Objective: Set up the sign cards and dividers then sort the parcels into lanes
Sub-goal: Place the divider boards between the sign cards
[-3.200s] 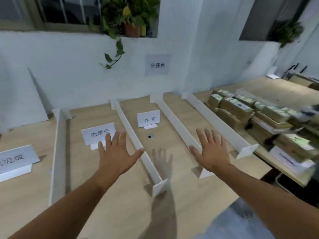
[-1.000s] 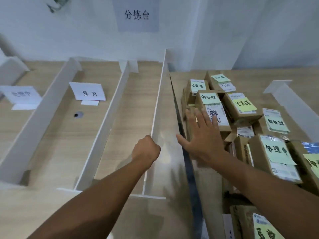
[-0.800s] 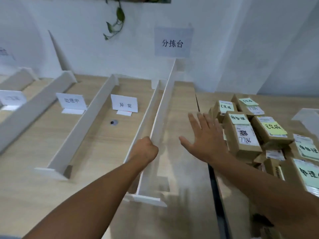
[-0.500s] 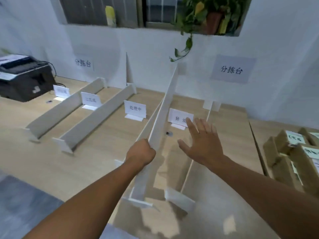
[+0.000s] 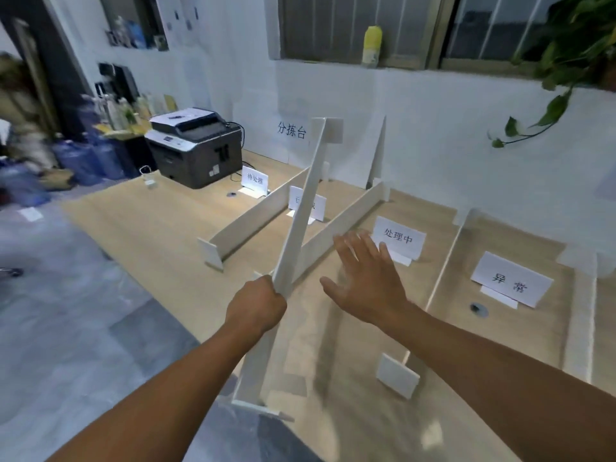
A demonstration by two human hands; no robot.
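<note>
Leftward goes the white divider [image 5: 300,221]. Half a second ago it hung over the middle lanes with parcels at the right edge. Now it crosses the centre-left of the frame, the parcels are out of sight, and a printer [image 5: 196,145] shows in the upper left.

The left hand [image 5: 256,308] is clamped in a fist round the divider's lower part. It holds the divider clear of the table [image 5: 150,221] and tilted, with the top end toward the wall and the foot plate at bottom centre near the table's front edge. The right hand [image 5: 366,281] hovers just beside it with fingers spread and straight, holding nothing, in front of the 处理中 card [image 5: 398,236].

Setup looks unfinished. The divider seems bound for the left end of the table, probably to wall off one more lane beside the standing dividers [image 5: 253,216]. Sorting cannot start until it is down.

As for writing, the wall sign [image 5: 291,130] in the upper centre reads 分拣台. The cards read as follows:

- **Leftmost:** the 待处理 card [image 5: 257,178] stands near the printer.
- **Next:** the hidden card [image 5: 316,206] is crossed by the held divider and is unreadable.
- **Then:** 处理中.
- **Right:** the 异常 card [image 5: 510,283] stands at the right.

No brand on the printer is legible.
</note>
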